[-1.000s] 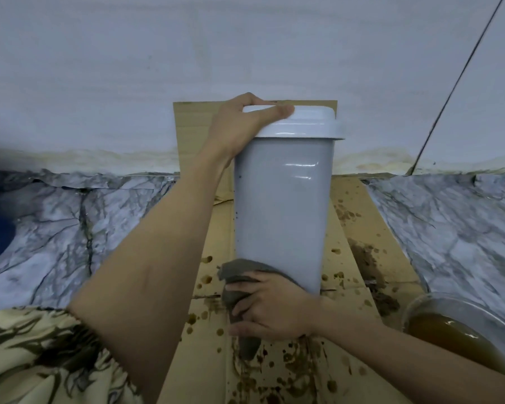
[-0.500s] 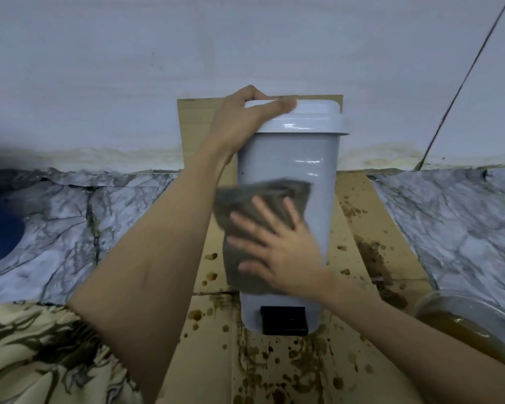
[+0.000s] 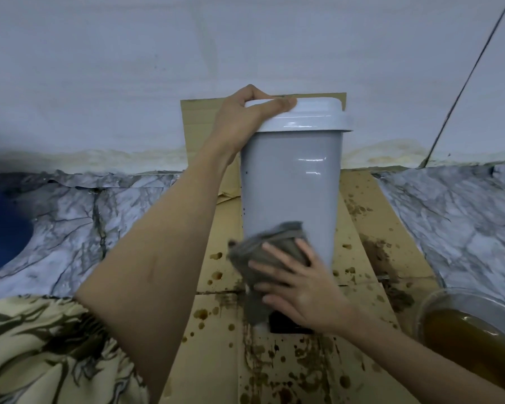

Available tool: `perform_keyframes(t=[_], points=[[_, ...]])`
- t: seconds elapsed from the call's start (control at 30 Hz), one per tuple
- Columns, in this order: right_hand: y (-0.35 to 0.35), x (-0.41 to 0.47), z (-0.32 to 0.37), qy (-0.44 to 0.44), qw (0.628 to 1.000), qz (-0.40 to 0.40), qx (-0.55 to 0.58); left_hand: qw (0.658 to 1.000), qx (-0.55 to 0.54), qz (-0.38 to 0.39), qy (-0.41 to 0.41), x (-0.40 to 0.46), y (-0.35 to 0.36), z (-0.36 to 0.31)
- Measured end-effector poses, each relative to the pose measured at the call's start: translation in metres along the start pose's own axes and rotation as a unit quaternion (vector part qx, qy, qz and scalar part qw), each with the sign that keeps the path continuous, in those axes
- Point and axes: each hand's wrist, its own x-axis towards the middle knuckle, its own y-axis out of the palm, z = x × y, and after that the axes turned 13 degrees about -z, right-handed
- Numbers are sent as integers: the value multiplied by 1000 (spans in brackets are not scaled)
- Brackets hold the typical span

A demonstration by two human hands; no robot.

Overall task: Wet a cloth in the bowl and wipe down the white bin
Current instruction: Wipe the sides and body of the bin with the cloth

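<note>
Right hand (image 3: 299, 290) is pressing crumpled grey cloth (image 3: 270, 252) flat-palmed against tall white plastic bin's (image 3: 292, 188) lower front – left hand (image 3: 241, 123) is clamping lid – unwiped face running upward.

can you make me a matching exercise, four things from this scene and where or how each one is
Things:
1. left hand
2. cloth
3. bowl
4. cardboard

States:
A. holds brown liquid, lower right
B. pressed to the lower front of the bin by the right hand
C. grips the lid's edge
D. lies under the bin, spattered with brown spots

Pairs: 1-C, 2-B, 3-A, 4-D
</note>
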Motion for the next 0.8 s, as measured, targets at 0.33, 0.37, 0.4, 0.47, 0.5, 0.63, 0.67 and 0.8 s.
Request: perform_keyframes(t=[0.33, 0.37, 0.4, 0.47, 0.5, 0.63, 0.67, 0.8], points=[[9, 39, 5, 8, 991, 33, -133, 1000, 1, -10, 5, -2, 6, -2], [12, 35, 11, -56, 987, 74, -131, 1000, 2, -6, 6, -3, 4, -1], [14, 31, 15, -93, 983, 97, -127, 1000, 1, -3, 7, -4, 2, 0], [15, 21, 20, -81, 989, 104, -66, 1000, -1, 0, 9, -5, 0, -1], [13, 13, 21, -45, 993, 113, 11, 1000, -2, -1, 9, -5, -1, -1], [-1, -24, 24, 133, 958, 99, 234, 1000, -9, 2, 8, -4, 1, -3], [-4, -32, 26, 160, 953, 81, 243, 1000, -10, 2, 9, -4, 1, -3], [-18, -61, 36, 291, 925, -11, 245, 1000, -6, 2, 6, -3, -1, -1]])
